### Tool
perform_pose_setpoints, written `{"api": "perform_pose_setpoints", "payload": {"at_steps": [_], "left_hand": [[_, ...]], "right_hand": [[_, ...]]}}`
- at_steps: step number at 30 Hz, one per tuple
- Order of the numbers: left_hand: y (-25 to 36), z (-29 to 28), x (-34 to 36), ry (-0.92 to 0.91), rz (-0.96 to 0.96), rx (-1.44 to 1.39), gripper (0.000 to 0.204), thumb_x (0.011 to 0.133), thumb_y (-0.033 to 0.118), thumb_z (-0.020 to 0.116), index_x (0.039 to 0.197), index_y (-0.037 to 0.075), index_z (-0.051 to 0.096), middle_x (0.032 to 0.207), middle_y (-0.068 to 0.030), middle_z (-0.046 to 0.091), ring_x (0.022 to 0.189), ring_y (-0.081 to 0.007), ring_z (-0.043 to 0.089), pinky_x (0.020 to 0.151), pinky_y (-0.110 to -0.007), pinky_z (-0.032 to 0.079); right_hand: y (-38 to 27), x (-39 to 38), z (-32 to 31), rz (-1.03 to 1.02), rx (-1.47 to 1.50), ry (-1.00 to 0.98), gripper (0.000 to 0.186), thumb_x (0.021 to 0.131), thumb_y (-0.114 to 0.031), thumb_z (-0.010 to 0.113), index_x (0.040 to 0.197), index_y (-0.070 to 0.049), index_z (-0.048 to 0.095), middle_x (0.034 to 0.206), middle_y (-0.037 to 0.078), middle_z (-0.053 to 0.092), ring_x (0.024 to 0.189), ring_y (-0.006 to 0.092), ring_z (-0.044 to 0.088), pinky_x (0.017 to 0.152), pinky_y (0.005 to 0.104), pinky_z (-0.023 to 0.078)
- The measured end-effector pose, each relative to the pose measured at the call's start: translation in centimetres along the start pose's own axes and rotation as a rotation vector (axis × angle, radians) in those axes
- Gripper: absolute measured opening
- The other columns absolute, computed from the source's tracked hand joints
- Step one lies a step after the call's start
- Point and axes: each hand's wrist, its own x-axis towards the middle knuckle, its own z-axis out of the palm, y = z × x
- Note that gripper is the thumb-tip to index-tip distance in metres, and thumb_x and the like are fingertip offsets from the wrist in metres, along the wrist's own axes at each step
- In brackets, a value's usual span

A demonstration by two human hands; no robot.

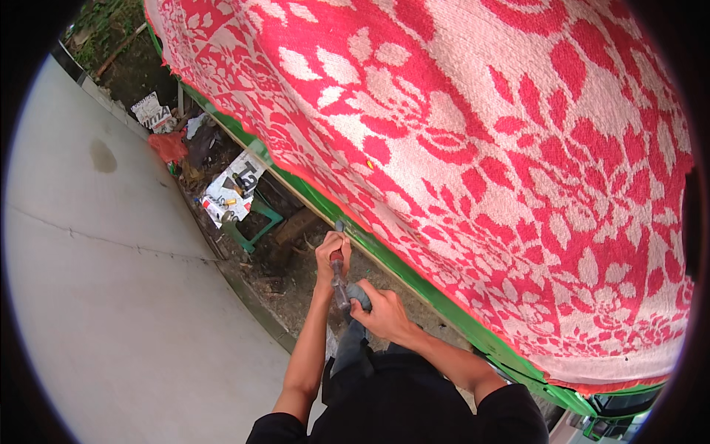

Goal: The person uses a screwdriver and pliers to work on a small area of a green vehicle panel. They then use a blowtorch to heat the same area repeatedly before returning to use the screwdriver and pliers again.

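Observation:
My left hand [330, 259] is closed around the upper part of a slender tool [340, 287] with a red collar and a clear, see-through lower body. Its kind is not clear. Just above the fingers, a small grey rounded piece [339, 226] meets the green edge [366, 239] of a long frame. Lower and to the right, my right hand [384, 314] curls its fingers by a grey-green rounded thing [359, 296], right beside the tool's lower end. How firmly it grips this is hard to see. A red and pale pink floral cloth [473, 170] drapes over the frame.
A pale curved wall [111, 259] runs along the left. Between wall and frame lie a green stool [260, 228], printed sheets [235, 185] with small items on them, a red bag [168, 147] and litter. Plants [96, 33] grow at the far left.

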Motion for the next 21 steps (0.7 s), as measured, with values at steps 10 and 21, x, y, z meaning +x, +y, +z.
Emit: {"api": "perform_pose_setpoints", "payload": {"at_steps": [10,21], "left_hand": [[0.7,-0.4,-0.1,-0.02,0.029,-0.019,0.019,0.092,-0.002,0.062,0.075,-0.006,0.054,0.073,-0.0132,0.054,0.076,-0.0262,0.056,0.071,-0.035,0.047],[0.4,-0.6,0.3,-0.228,0.045,0.056,0.018,0.092,-0.004,0.063,0.075,-0.006,0.055,0.073,-0.0137,0.053,0.075,-0.0274,0.055,0.069,-0.034,0.046]], "right_hand": [[-0.7,-1.1,-0.9,0.022,0.185,-0.022,0.028,0.082,-0.005,0.068,0.109,-0.002,0.059,0.07,0.018,0.061,0.057,0.0326,0.063,0.058,0.0386,0.049],[-0.4,-1.6,-1.1,0.002,0.206,0.06,0.027,0.085,-0.014,0.071,0.108,-0.004,0.059,0.059,0.02,0.057,0.054,0.0382,0.062,0.052,0.0424,0.048]]}}
